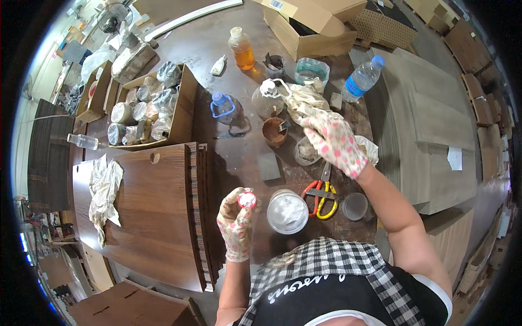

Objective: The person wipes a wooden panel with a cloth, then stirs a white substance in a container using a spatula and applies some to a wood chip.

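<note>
My left hand, in a spotted glove, is closed on a small red-rimmed cap with white material in it. Just right of it stands a clear tub of white paste or powder. Gloved with pink spots, my right hand reaches forward over the edge of a crumpled cream cloth, fingers stretched out; their undersides are hidden. Left of those fingers is a brown bowl with a small metal blade in it. Under the hand sits a small clear container. Red-and-yellow-handled scissors lie right of the tub.
Brown panels are stacked at left, below a carton of wrapped items. A bottle of orange liquid, a blue-capped water bottle and a blue-topped container stand farther back. Grey boards fill the right side.
</note>
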### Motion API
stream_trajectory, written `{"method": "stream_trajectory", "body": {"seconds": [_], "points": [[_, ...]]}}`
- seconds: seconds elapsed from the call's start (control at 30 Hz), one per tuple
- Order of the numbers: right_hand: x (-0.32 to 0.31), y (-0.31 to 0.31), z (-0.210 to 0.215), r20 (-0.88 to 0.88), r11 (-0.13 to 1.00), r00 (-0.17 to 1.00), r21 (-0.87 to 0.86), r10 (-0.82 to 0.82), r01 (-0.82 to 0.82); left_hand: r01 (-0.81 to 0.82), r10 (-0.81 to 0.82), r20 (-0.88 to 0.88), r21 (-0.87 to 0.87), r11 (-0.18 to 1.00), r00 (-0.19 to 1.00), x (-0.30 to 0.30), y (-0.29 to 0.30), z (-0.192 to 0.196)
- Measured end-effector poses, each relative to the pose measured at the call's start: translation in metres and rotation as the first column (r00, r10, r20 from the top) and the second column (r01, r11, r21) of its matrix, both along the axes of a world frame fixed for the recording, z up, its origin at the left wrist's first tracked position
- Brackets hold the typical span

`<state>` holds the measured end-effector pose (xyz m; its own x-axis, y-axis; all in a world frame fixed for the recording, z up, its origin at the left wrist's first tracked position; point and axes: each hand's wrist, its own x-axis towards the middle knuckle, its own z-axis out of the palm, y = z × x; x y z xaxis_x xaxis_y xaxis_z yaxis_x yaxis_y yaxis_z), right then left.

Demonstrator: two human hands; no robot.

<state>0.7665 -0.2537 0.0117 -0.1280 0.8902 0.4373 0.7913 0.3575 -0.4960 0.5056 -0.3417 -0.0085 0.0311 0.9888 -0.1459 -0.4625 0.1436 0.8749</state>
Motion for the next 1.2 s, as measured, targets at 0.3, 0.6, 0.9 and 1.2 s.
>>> {"method": "stream_trajectory", "body": {"seconds": [0.3, 0.6, 0.9, 1.2], "points": [[-0.008, 0.067, -0.038, 0.198, 0.935, 0.971, -0.349, 0.135, -0.059, -0.03, 0.03, -0.002, -0.008, 1.0, 1.0, 0.0, 0.011, -0.002], [-0.017, 0.066, -0.036, 0.331, 0.936, 0.913, -0.328, 0.241, -0.128, 0.019, -0.021, -0.037, -0.038, 0.999, 0.999, 0.008, 0.016, -0.006], [-0.004, 0.056, -0.039, 0.099, 0.955, 0.985, -0.276, 0.139, -0.107, 0.047, -0.049, -0.062, -0.039, 0.998, 0.997, 0.014, 0.02, -0.01], [0.002, 0.054, -0.027, -0.079, 0.962, 0.987, -0.229, 0.137, -0.151, 0.059, -0.065, -0.104, -0.056, 0.997, 0.992, 0.021, 0.027, -0.013]]}}
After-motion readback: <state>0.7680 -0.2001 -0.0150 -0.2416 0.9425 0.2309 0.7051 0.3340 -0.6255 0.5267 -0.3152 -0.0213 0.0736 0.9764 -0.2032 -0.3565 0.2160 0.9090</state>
